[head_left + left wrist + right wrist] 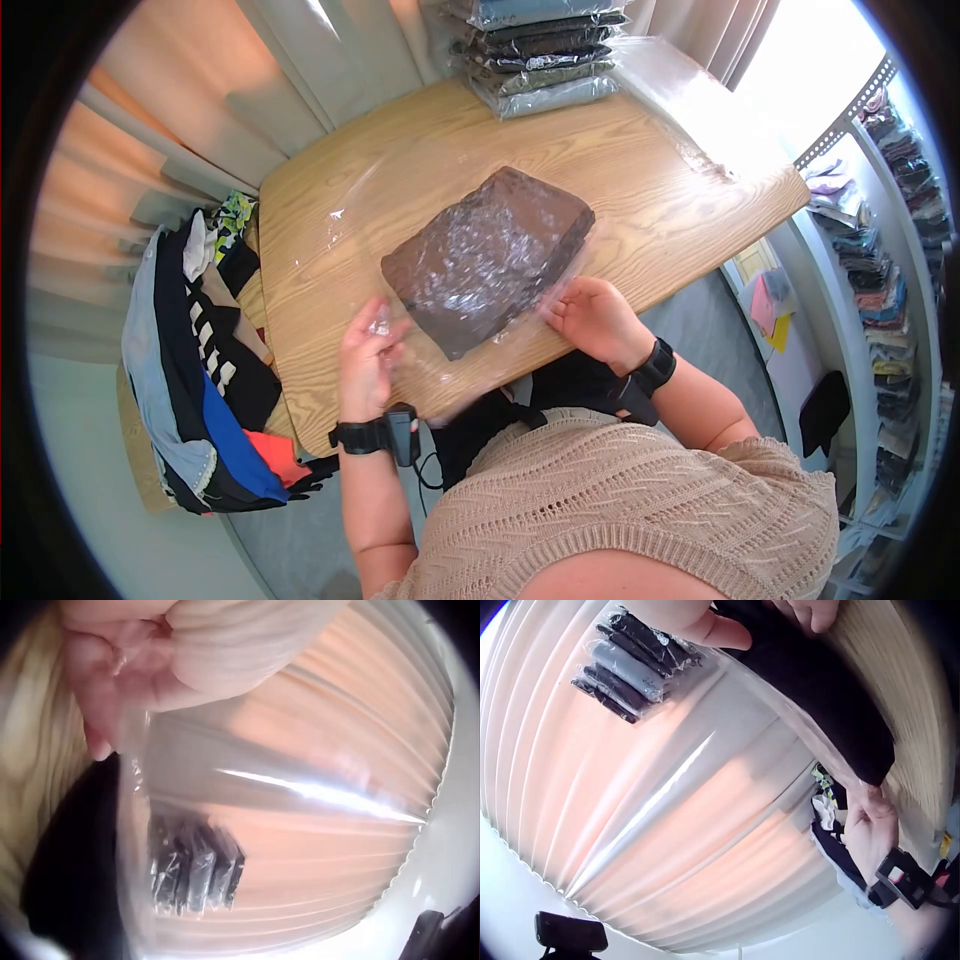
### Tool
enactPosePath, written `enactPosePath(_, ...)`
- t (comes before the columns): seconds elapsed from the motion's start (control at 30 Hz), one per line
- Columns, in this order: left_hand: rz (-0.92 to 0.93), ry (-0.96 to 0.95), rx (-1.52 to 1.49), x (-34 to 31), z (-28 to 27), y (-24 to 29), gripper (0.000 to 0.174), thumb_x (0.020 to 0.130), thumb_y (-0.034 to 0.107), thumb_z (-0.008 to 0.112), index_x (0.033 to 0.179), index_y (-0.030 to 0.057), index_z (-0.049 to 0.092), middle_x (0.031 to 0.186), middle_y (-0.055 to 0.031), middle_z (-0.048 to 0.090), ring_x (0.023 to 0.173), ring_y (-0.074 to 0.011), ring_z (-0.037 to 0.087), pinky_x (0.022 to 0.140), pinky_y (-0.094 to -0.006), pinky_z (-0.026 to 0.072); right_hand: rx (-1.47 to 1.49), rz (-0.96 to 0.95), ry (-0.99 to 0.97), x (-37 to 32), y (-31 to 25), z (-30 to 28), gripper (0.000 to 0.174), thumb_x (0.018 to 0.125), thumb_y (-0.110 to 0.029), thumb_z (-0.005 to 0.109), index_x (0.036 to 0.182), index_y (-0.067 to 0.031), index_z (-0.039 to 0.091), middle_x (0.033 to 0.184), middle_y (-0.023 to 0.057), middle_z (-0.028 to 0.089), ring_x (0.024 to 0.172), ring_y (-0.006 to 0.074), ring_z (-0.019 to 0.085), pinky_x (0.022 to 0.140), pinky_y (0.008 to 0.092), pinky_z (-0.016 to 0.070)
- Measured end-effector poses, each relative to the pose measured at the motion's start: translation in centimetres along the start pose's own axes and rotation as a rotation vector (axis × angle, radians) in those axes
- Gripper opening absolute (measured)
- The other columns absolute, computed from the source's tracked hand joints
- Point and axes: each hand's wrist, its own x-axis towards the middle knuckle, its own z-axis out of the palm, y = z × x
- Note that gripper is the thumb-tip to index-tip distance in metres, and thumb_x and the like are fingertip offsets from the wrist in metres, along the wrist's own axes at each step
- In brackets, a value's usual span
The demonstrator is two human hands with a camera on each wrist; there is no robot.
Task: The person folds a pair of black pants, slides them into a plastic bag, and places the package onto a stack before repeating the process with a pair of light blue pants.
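Observation:
A folded dark brown garment (490, 255) lies inside a clear plastic bag (420, 375), close over the table in the head view. My left hand (368, 360) pinches the bag's near left edge, with crumpled film showing between the fingers. In the left wrist view, that hand (142, 660) has its fingers curled on the film, and the garment (75, 862) looks almost black. On the near right side, my right hand (597, 320) grips the bag's edge beside the garment. The right wrist view shows the thumb and fingers on either side of the garment (810, 682).
Several bagged garments (540, 60) form a stack at the table's (310, 260) far edge, beside flat clear plastic bags (680, 95). Loose clothes (215, 370) are piled at the left. Shelves (835, 280) of packed items stand on the right; curtains (200, 90) hang behind.

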Motion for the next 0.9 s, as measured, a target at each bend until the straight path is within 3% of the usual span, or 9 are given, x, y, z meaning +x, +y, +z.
enactPosePath(0.17, 0.060, 0.113, -0.018, -0.6, -4.3, 1.6, 0.055, 0.078, -0.010, 0.047, 0.132, 0.0009, 0.042, 0.112, -0.0080, 0.059, 0.095, -0.0152, 0.061, 0.056, -0.0156, 0.0473, -0.054, -0.046, 0.178, 0.9, 0.4, 2.2, 0.026, 0.088, -0.020, 0.058, 0.106, -0.0023, 0.054, 0.108, 0.0090, 0.057, 0.097, 0.0182, 0.052, 0.090, 0.0304, 0.0404)
enactPosePath(0.3, -0.022, 0.098, 0.007, -1.4, -5.3, 1.9, 0.061, 0.076, -0.014, 0.044, 0.135, 0.0028, 0.039, 0.123, -0.0080, 0.051, 0.096, -0.0198, 0.061, 0.053, -0.0176, 0.0463, -0.260, 0.016, 0.325, 2.5, 0.0, 2.7, 0.039, 0.082, -0.039, 0.068, 0.104, -0.0086, 0.056, 0.098, 0.0042, 0.055, 0.086, 0.0141, 0.050, 0.080, 0.0280, 0.0420)
enactPosePath(0.43, -0.010, 0.122, 0.081, -2.0, -4.2, 2.0, 0.064, 0.075, -0.014, 0.045, 0.136, 0.0032, 0.037, 0.126, -0.0082, 0.048, 0.096, -0.0201, 0.061, 0.052, -0.0184, 0.0449, -0.337, 0.079, 0.392, 3.4, -0.3, 3.9, 0.036, 0.080, -0.039, 0.071, 0.099, -0.0124, 0.057, 0.089, 0.0001, 0.054, 0.082, 0.0137, 0.049, 0.077, 0.0275, 0.0425)
enactPosePath(0.57, -0.012, 0.092, 0.057, -1.9, -4.2, 1.7, 0.064, 0.076, -0.014, 0.044, 0.137, 0.0037, 0.036, 0.133, -0.0083, 0.043, 0.097, -0.0197, 0.061, 0.058, -0.0203, 0.0494, -0.361, 0.043, 0.420, 4.7, -0.8, 3.7, 0.021, 0.083, -0.029, 0.068, 0.093, -0.0136, 0.058, 0.085, -0.0026, 0.056, 0.078, 0.0113, 0.050, 0.073, 0.0243, 0.0407)
enactPosePath(0.67, 0.021, 0.102, 0.068, -1.5, -4.3, 1.5, 0.064, 0.077, -0.012, 0.044, 0.138, 0.0037, 0.034, 0.137, -0.0073, 0.041, 0.097, -0.0191, 0.061, 0.059, -0.0211, 0.0509, -0.320, -0.062, 0.361, 5.8, -2.0, 2.3, 0.018, 0.083, -0.023, 0.064, 0.096, -0.0105, 0.059, 0.090, 0.0010, 0.060, 0.081, 0.0145, 0.055, 0.076, 0.0278, 0.0446)
enactPosePath(0.73, 0.017, 0.112, 0.086, -1.0, -4.1, 1.4, 0.064, 0.078, -0.010, 0.044, 0.139, 0.0036, 0.034, 0.138, -0.0066, 0.041, 0.095, -0.0183, 0.061, 0.060, -0.0209, 0.0505, -0.166, -0.096, 0.217, 4.1, -4.0, 2.2, 0.021, 0.083, -0.018, 0.058, 0.100, -0.0051, 0.059, 0.097, 0.0065, 0.063, 0.087, 0.0201, 0.060, 0.084, 0.0332, 0.0480)
enactPosePath(0.77, 0.018, 0.125, 0.108, -0.7, -4.0, 1.4, 0.063, 0.079, -0.008, 0.045, 0.140, 0.0035, 0.033, 0.138, -0.0058, 0.041, 0.094, -0.0175, 0.061, 0.061, -0.0207, 0.0502, -0.130, -0.184, 0.235, 3.1, -5.1, 2.1, 0.031, 0.084, -0.021, 0.054, 0.107, 0.0001, 0.057, 0.105, 0.0123, 0.063, 0.096, 0.0262, 0.061, 0.092, 0.0378, 0.0467)
enactPosePath(0.83, 0.029, 0.094, 0.124, 0.2, -4.1, 1.4, 0.063, 0.079, -0.007, 0.046, 0.140, 0.0035, 0.032, 0.138, -0.0074, 0.040, 0.092, -0.0170, 0.061, 0.063, -0.0213, 0.0500, -0.098, -0.148, 0.097, 0.5, -8.4, -0.1, 0.039, 0.084, -0.025, 0.053, 0.114, 0.0016, 0.055, 0.109, 0.0147, 0.062, 0.099, 0.0275, 0.060, 0.094, 0.0391, 0.0455)
enactPosePath(0.9, 0.045, 0.073, 0.133, 0.9, -3.6, 1.4, 0.063, 0.080, -0.005, 0.047, 0.140, 0.0035, 0.032, 0.139, -0.0089, 0.040, 0.091, -0.0164, 0.061, 0.064, -0.0219, 0.0498, -0.138, -0.313, 0.162, -1.5, -10.5, -2.2, 0.045, 0.085, -0.028, 0.052, 0.119, 0.0021, 0.052, 0.114, 0.0164, 0.060, 0.103, 0.0290, 0.059, 0.095, 0.0409, 0.0447)
